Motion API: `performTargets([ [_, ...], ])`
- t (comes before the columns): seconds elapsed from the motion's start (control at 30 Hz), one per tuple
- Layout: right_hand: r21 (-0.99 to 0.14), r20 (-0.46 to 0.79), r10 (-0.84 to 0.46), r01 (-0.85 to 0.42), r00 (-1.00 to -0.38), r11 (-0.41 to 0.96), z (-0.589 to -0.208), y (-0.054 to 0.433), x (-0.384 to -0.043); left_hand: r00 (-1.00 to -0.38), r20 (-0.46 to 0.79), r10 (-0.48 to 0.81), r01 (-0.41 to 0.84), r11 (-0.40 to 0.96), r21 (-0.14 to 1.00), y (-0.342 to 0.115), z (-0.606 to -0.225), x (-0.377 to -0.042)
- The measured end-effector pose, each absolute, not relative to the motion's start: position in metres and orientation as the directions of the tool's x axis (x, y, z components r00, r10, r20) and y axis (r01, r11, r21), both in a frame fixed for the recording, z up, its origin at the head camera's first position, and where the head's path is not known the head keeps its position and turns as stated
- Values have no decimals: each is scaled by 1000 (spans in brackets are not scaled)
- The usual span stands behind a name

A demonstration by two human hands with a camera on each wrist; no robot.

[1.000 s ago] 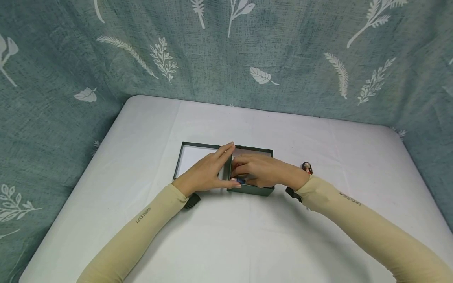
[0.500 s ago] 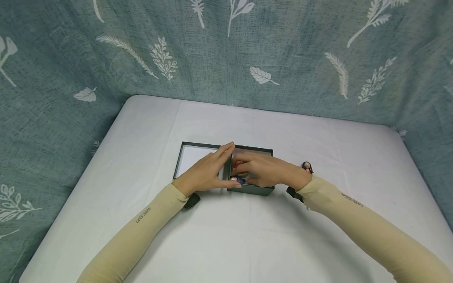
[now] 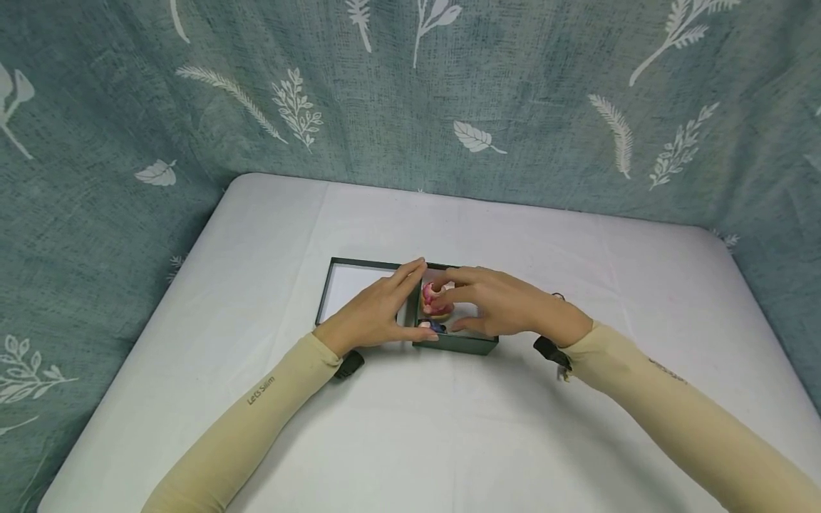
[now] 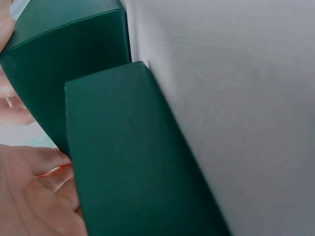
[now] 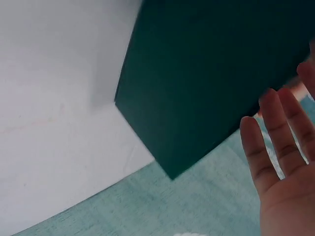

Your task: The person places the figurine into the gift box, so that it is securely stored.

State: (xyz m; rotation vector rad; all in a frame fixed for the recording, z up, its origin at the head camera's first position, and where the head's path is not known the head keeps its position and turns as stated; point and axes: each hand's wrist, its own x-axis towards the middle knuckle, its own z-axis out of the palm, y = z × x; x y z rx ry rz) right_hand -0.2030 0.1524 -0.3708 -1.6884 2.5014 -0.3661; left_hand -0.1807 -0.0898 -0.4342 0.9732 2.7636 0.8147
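A dark green box (image 3: 455,344) stands mid-table, its open top facing up. Inside lie a pink-and-tan figure-like object (image 3: 438,309) and a small blue-and-pale piece (image 3: 431,326) by the front wall. My left hand (image 3: 378,306) spans the box's left end, straight fingers at the back edge and thumb at the front. My right hand (image 3: 497,303) hovers over the box's right part with fingers loosely bent and parted, fingertips close to the pink object. In the right wrist view, its fingers (image 5: 278,130) look extended beside the green wall.
A second dark-rimmed tray (image 3: 353,281) with a white inside adjoins the box on the left, partly under my left arm. Behind my right wrist, a small dark item (image 3: 559,296) is almost wholly covered. A leaf-patterned teal curtain (image 3: 410,100) hangs beyond the white table (image 3: 410,427).
My right hand has drawn back up and to the right, its fingers spreading and uncovering the pink object. The dark-haired figurine behind that wrist became mostly hidden. My left hand stays put.
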Motion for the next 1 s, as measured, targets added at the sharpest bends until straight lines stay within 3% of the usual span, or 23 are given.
performTargets([
  [0.23, -221, 74, -889, -877, -452, 427, -362, 176, -191, -797, 75, 599, 545, 660, 517, -89, -434, -181],
  [0.63, -206, 290, -761, -815, -579, 542, -347, 250, -184, -800, 73, 595, 540, 661, 521, -89, -433, -180],
  [1.0, -252, 188, -581, -611, -792, 751, -392, 301, -179, -798, 69, 598, 541, 661, 520, -89, -435, -179],
])
